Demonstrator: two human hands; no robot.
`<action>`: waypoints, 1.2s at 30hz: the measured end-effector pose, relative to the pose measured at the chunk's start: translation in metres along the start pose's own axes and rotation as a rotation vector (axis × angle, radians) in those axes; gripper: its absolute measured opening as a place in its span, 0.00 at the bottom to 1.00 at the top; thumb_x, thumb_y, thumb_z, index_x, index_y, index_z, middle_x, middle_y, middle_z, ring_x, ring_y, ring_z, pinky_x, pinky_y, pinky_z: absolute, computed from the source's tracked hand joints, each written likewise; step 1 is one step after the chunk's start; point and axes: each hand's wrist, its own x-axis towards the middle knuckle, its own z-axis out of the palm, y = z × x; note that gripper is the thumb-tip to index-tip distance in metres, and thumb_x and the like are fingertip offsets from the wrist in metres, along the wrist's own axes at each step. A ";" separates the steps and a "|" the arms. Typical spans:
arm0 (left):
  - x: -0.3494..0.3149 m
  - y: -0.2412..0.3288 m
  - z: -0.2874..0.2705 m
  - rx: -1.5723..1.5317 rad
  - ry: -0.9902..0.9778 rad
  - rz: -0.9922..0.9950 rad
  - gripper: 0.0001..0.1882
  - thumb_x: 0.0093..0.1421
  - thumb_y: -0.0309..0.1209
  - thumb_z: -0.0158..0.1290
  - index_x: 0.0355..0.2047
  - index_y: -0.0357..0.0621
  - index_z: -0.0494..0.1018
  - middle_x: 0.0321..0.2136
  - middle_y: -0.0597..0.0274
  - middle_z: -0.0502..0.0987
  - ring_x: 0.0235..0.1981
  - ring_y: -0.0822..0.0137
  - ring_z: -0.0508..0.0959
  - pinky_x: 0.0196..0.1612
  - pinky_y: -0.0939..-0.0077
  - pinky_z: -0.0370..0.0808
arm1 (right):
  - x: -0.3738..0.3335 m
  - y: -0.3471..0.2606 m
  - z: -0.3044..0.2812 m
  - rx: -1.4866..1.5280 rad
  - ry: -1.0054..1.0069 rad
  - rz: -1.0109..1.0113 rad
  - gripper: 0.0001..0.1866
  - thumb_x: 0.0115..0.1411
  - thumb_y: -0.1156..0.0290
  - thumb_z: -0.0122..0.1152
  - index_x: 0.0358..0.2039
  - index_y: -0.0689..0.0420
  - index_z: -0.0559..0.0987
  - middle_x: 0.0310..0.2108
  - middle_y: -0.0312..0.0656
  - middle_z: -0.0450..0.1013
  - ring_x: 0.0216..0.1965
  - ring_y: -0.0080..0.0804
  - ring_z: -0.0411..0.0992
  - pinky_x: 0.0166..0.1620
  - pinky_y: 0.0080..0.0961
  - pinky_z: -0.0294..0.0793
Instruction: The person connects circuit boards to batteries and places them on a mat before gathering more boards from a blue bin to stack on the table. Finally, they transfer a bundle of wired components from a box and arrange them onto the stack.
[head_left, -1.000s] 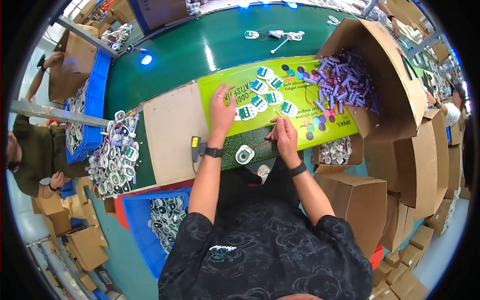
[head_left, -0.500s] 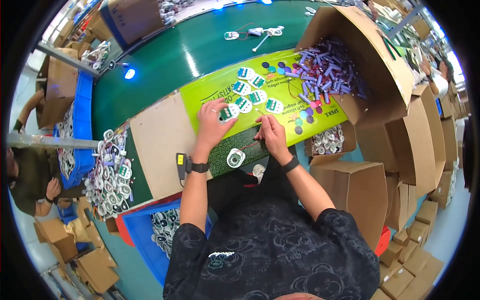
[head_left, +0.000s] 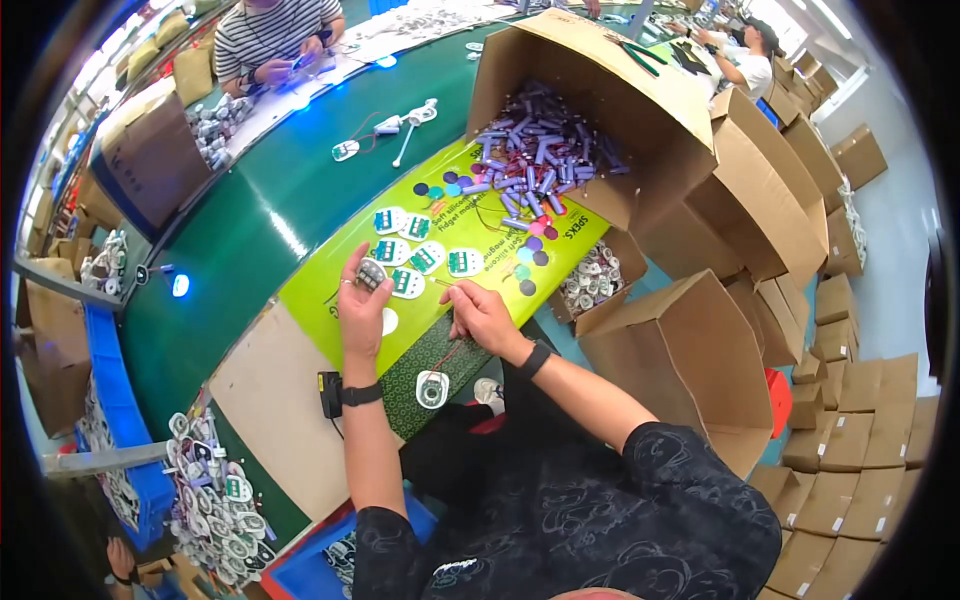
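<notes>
In my left hand (head_left: 360,310) a small round part with rows of dots (head_left: 371,274) is pinched between thumb and fingers, above the yellow-green mat. A plain white disc (head_left: 389,321) lies just beside that hand. My right hand (head_left: 482,315) is closed, its fingertips together at a thin pale tip (head_left: 439,282). A red wire (head_left: 452,354) runs from under this hand to a white oval housing with a round green board (head_left: 432,389) on the dark green patterned area. Several white housings with green circuit boards (head_left: 427,258) lie just beyond both hands.
A tilted cardboard box (head_left: 640,185) spills purple battery cells (head_left: 540,170) onto the mat at the far right. White parts are heaped (head_left: 220,500) at left, near a blue crate (head_left: 135,440). A green conveyor (head_left: 240,240) runs behind; a person in stripes (head_left: 280,45) works across it.
The view has swung, shifting the bench left in the picture. My left hand has turned up with a round part, and a white disc now shows beside it. My right hand stays pinched.
</notes>
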 end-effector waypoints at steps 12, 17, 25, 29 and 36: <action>-0.015 0.005 0.015 0.324 -0.071 -0.019 0.08 0.64 0.28 0.59 0.43 0.42 0.81 0.24 0.76 0.69 0.24 0.85 0.64 0.27 0.86 0.59 | 0.011 0.002 -0.009 0.339 -0.059 0.048 0.18 0.75 0.60 0.42 0.37 0.62 0.73 0.14 0.31 0.57 0.14 0.22 0.61 0.24 0.24 0.75; -0.017 0.003 0.026 0.471 -0.083 0.084 0.15 0.59 0.26 0.62 0.47 0.45 0.81 0.24 0.72 0.74 0.28 0.82 0.72 0.32 0.84 0.67 | 0.016 -0.019 -0.008 0.362 -0.167 0.127 0.16 0.73 0.61 0.45 0.36 0.60 0.73 0.13 0.30 0.57 0.13 0.21 0.60 0.22 0.23 0.73; -0.014 -0.010 0.012 0.482 0.023 0.279 0.06 0.59 0.23 0.62 0.37 0.39 0.82 0.29 0.64 0.80 0.32 0.74 0.77 0.36 0.80 0.72 | 0.030 -0.064 -0.001 -0.250 -0.155 0.086 0.13 0.69 0.64 0.54 0.47 0.60 0.75 0.21 0.32 0.66 0.16 0.18 0.64 0.21 0.20 0.68; -0.014 -0.010 0.017 0.437 0.086 0.217 0.03 0.59 0.24 0.62 0.34 0.37 0.80 0.29 0.66 0.80 0.32 0.76 0.76 0.36 0.81 0.71 | 0.038 -0.092 0.004 -0.552 -0.080 -0.226 0.16 0.60 0.70 0.64 0.47 0.59 0.75 0.32 0.41 0.75 0.29 0.29 0.74 0.33 0.28 0.74; -0.012 -0.010 0.013 0.028 0.110 -0.032 0.06 0.64 0.29 0.59 0.33 0.39 0.80 0.26 0.70 0.78 0.23 0.83 0.70 0.26 0.87 0.65 | 0.050 -0.075 0.016 -0.839 -0.037 -0.637 0.13 0.57 0.73 0.67 0.42 0.59 0.78 0.38 0.44 0.76 0.43 0.46 0.76 0.44 0.35 0.75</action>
